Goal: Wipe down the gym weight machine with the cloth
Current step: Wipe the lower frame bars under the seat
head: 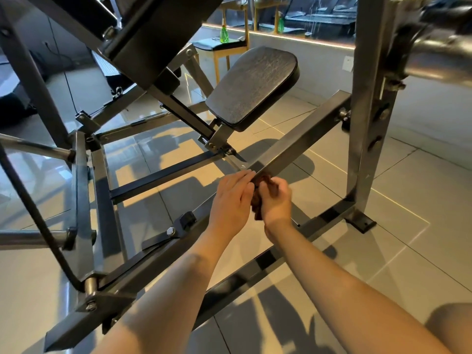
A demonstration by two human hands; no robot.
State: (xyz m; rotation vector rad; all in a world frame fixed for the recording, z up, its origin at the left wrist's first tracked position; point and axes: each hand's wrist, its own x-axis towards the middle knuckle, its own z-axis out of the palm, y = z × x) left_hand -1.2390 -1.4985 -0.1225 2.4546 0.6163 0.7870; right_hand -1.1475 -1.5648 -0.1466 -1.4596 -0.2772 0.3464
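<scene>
- A dark red-brown cloth [265, 180] is held bunched up between the two hands, right under the low end of a slanted bar [301, 141] of the weight machine [366, 98].
- The right hand [278, 200] is curled round the cloth, so the cloth is squeezed in it.
- The left hand [231, 198] is held flat, with its fingers straight and laid against the cloth and the bar's edge.
- The cloth looks soft and light. It can be folded, squashed and wrapped round a bar, and it is best gripped as a thick wad so that no loose end is dragged.
- The machine looks heavy, hard and stiff. It should not be lifted; only its bars need to be rubbed. Its metal may be smooth and slippery, and the bolts and corners may be sharp.
- A black seat pad [252, 85] is seen above the bar.
- A green bottle [224, 34] is stood on a chair [237, 44] far behind.
</scene>
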